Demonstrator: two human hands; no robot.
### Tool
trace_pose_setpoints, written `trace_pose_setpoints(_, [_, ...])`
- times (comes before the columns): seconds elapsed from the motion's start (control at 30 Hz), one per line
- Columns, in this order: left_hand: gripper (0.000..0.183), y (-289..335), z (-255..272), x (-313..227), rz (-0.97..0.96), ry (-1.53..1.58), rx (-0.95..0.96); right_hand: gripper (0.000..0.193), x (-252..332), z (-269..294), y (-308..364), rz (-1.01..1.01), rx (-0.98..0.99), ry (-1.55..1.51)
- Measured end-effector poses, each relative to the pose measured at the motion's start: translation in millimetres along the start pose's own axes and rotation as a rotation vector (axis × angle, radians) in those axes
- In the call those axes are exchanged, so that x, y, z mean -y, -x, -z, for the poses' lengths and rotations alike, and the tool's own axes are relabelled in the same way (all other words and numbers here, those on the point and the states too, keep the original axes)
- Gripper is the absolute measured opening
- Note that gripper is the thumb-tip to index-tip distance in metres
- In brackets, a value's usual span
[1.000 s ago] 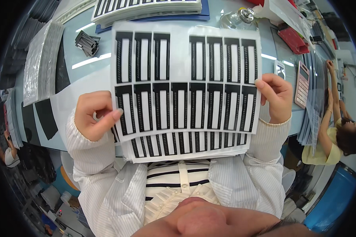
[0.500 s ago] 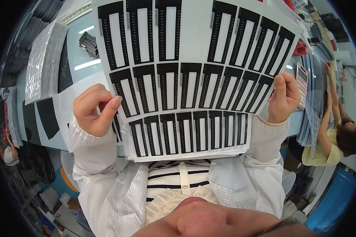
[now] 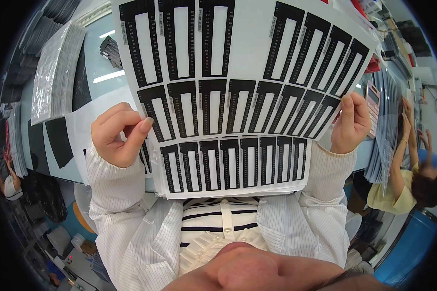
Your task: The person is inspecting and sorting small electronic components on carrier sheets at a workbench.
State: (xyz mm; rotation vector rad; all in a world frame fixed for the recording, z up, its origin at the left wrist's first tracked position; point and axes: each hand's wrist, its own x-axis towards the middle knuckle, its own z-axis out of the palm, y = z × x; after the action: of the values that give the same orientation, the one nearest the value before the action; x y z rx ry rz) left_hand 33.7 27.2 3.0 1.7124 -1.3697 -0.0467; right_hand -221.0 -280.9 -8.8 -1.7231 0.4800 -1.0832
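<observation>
Between my hands is a large white sheet [image 3: 250,58] printed with rows of black rectangular frames, each with a pale slot; one place in its upper row is blank. My left hand [image 3: 121,133] pinches its left edge between thumb and finger. On the right edge, my right hand [image 3: 350,121] grips it the same way, thumb on top. The sheet is raised and slightly bowed. Beneath its near edge lies a stack of similar printed sheets [image 3: 235,190], close to my body. How far the stack reaches under the held sheet is hidden.
Plastic-wrapped bundles [image 3: 58,72] stand at the left of the table, near a small pile of black frame pieces [image 3: 111,52]. A pink calculator [image 3: 372,104] and upright clear sheets [image 3: 386,131] are on the right. Beyond them a co-worker in yellow [image 3: 393,191] reaches over the table.
The held sheet has shifted slightly right and its upper part shows larger. Both my hands keep their pinch. At right, the co-worker has moved and another person's hand has appeared.
</observation>
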Motion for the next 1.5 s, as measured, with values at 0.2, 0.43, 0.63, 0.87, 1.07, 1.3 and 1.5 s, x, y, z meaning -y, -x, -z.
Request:
trace_pose_setpoints(0.2, [0.009, 0.3, -0.6, -0.4, 0.005, -0.004, -0.012, 0.014, -0.9, 0.5, 0.0, 0.012, -0.001, 0.02])
trace_pose_setpoints(0.43, [0.01, -0.7, -1.5, -0.2, -0.016, 0.008, -0.026, 0.014, -0.1, 2.5, -0.5, 0.021, 0.032, 0.003])
trace_pose_setpoints(0.63, [0.011, -0.4, -0.2, -1.9, -0.002, -0.018, -0.02, 0.013, 1.6, 1.3, 0.3, 0.004, 0.006, 0.001])
trace_pose_setpoints(0.87, [0.011, -1.3, -0.4, -0.6, -0.006, -0.01, -0.015, 0.012, 3.5, 1.6, 0.9, -0.021, 0.004, -0.012])
trace_pose_setpoints(1.07, [0.011, -2.2, 0.0, -0.1, -0.007, -0.008, -0.005, 0.011, 5.9, 3.2, 1.5, -0.031, 0.011, -0.008])
trace_pose_setpoints(1.3, [0.011, -2.0, 0.2, -0.4, -0.004, -0.044, -0.005, 0.012, 7.4, 2.5, 1.2, -0.032, 0.012, -0.025])
trace_pose_setpoints(1.5, [0.009, -2.3, 0.0, 1.0, -0.011, -0.016, 0.014, 0.011, 11.0, 2.2, 1.3, -0.071, -0.001, -0.03])
